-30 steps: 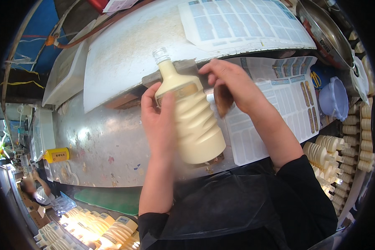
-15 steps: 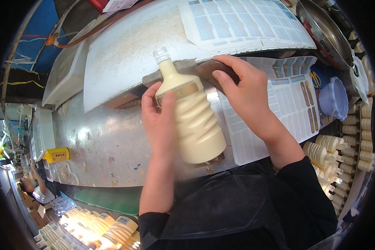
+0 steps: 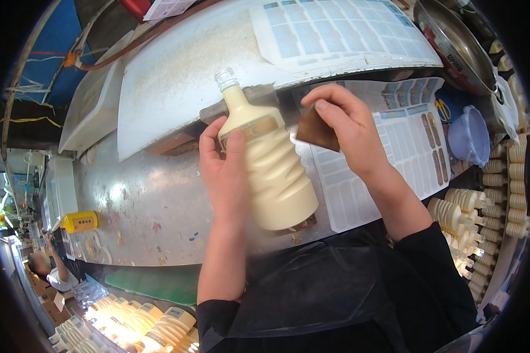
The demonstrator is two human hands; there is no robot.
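A cream-coloured bottle (image 3: 280,182) with a spiral-ribbed body and a clear threaded neck lies on the metal table, its neck pointing away from me. My left hand (image 3: 224,167) grips it at the shoulder, thumb on top beside a gold label (image 3: 258,128) stuck there. Between the thumb and fingers of my right hand (image 3: 350,129) is a flat brown scraper-like piece (image 3: 317,129), held just right of the bottle and apart from it. A grey block (image 3: 259,94) lies behind the bottle's neck.
Sheets of labels (image 3: 359,176) lie to the right, with another sheet (image 3: 335,35) on the white board (image 3: 176,76). A purple bucket (image 3: 470,138), yellow-handled scissors (image 3: 443,110) and a metal pan (image 3: 459,47) are at the right. Several similar bottles stand at both sides; a yellow container (image 3: 79,221) is at left.
My right hand has drawn the brown piece down towards me and turned it, so more of its flat face shows. My left hand and the bottle stay almost where they were.
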